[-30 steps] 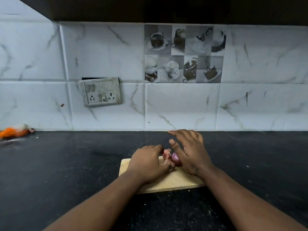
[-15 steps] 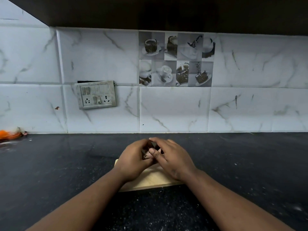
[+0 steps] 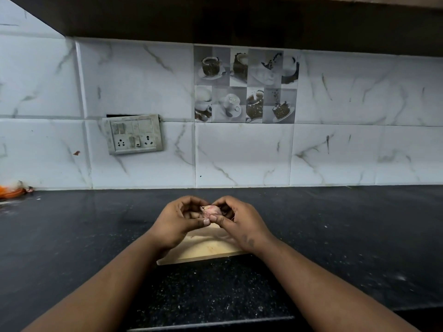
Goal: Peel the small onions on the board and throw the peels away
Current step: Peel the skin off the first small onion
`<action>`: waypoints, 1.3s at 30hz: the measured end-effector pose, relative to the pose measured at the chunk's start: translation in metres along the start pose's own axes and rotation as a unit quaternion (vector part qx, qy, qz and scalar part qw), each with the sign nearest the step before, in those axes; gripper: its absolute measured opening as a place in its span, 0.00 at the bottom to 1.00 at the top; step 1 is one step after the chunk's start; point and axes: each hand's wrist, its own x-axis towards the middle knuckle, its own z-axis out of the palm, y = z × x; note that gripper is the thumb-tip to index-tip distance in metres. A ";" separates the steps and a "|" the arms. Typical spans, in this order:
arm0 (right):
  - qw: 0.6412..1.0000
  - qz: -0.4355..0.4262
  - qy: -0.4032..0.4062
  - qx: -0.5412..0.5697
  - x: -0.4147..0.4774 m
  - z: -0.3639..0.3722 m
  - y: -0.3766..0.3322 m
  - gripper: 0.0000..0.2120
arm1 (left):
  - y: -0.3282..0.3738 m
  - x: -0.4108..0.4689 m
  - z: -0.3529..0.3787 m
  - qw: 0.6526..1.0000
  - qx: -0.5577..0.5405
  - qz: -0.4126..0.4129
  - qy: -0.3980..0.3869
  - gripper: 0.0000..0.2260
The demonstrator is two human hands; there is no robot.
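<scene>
Stretching across the back is a white marble-pattern tiled wall [image 3: 359, 152], and below it a black speckled countertop [image 3: 72, 248] fills the lower half of the view. A dark cabinet underside [image 3: 239, 17] hangs over the wall at the top. One tile with coffee cup pictures [image 3: 245, 83] sits in the middle of the wall, and a grey switch and socket panel [image 3: 134, 134] is fixed to the left of it, a little lower.

On the countertop, near the front edge, lies a pale wooden cutting board [image 3: 206, 250]. Both forearms come in from below and cross over its corners, so the far part of the board is hidden behind the hands and I cannot tell what lies there.

The left hand [image 3: 178, 221] and the right hand [image 3: 242, 221] meet above the far end of the board. Both have the fingers curled, and each pinches the same small onion [image 3: 211, 211] between thumb and fingertips, one from each side. The onion is pinkish with loose dry skin, lifted off the board.

Well apart, at the far left edge against the wall, is a blurred orange object [image 3: 10, 191].
</scene>
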 end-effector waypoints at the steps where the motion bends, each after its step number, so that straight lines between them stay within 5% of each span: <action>1: 1.000 0.010 -0.003 0.012 -0.001 -0.001 0.001 0.10 | 0.000 0.000 0.000 1.000 -0.005 -0.004 -0.004 0.15; 15: 0.998 -0.001 -0.064 -0.018 -0.002 0.001 0.010 0.11 | -0.004 0.006 -0.007 0.993 0.105 0.000 0.050 0.04; 26: 0.988 -0.028 -0.048 -0.145 0.001 0.015 0.009 0.12 | -0.005 0.005 -0.005 0.968 0.229 0.013 0.105 0.09; 39: 0.985 -0.024 -0.013 -0.171 0.001 0.021 0.008 0.13 | 0.000 0.001 0.007 0.920 0.361 0.038 0.146 0.11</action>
